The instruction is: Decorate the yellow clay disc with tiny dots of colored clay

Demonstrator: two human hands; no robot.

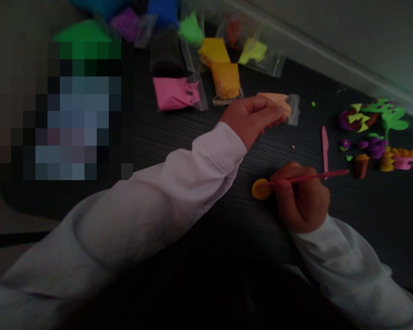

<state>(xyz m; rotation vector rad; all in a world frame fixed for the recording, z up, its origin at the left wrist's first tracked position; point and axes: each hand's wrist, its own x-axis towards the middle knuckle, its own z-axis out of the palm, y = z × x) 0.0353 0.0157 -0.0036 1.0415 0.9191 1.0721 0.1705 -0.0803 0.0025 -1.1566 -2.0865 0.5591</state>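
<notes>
Two sleeved arms (158, 197) of mine cross the dark table (151, 133); my right hand (303, 197) grips a red tool (316, 175) like a pen, and its tip lies on the yellow disc (260, 195); I judge this to be marking or pressing. My left hand (249, 117) is beside the peach bag (274, 98), partly over it, fingertips drawn together; whether they pinch anything, I cannot tell. Beyond, other bags hold coloured clay, among them a pink bag (172, 94) and an orange bag (226, 80); to the right sit small shaped pieces: a green piece (394, 120), a purple cluster (376, 147), a pink cup (404, 161) and a brown cone (360, 167). A pink knife (325, 149) lies between those and my hands. Smaller is the disc itself, just left of my right fingers, flat on the table, roundish and plain-looking; it seems soft, so from here the tip calls for a light, even touch, lest it drag or tear the edge. Smallest are two crumbs, one green (313, 104), one pale (293, 146).
</notes>
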